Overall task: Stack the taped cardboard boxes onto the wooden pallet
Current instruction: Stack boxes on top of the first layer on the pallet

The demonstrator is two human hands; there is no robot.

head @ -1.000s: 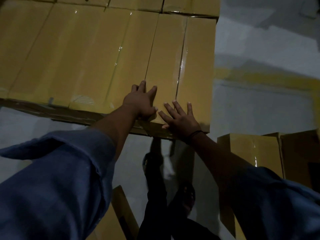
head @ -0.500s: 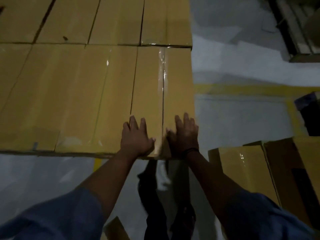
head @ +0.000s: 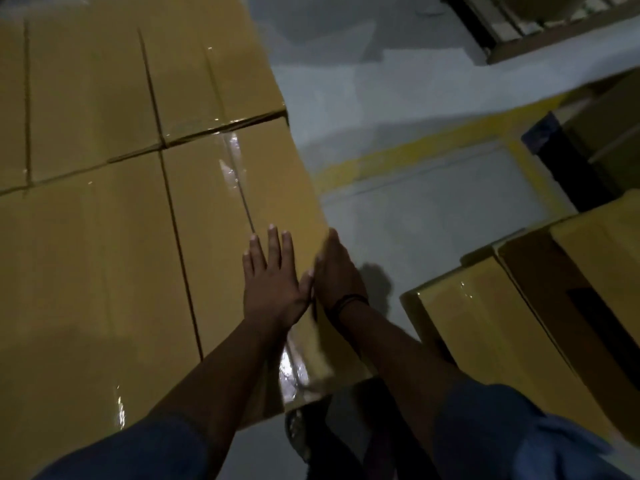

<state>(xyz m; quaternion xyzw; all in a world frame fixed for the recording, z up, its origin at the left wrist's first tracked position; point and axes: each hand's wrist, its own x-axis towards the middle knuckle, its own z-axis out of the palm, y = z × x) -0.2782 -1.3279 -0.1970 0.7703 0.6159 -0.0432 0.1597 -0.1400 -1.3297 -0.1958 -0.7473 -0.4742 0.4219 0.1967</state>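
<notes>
Taped cardboard boxes [head: 104, 237] fill left half of view, packed side by side in rows, tops level, dark seams between them. Grey floor [head: 415, 220] to the right, with a yellow painted line [head: 398, 161] running across it. More boxes [head: 485, 323] stand on the floor at near right, well apart from the packed rows. Slatted wooden frame [head: 502, 26] at far right corner; too dim to identify further. Near-right box [head: 214, 209] forms the corner of the packed rows, its right side facing the bare floor.

Blue sleeves [head: 502, 427] at bottom edge, forearms bare.

Left hand [head: 270, 289] lies palm down on top of near-right box, fingers straight and a little apart, pointing far. Right hand [head: 337, 271] just beside it, set along the box's right top edge, fingers straight and close together, somewhat blurred. Thumbs nearly touch.

Clear tape [head: 232, 157] runs along the box's centre seam, glinting. Dark band [head: 349, 301] circles the right wrist.
</notes>
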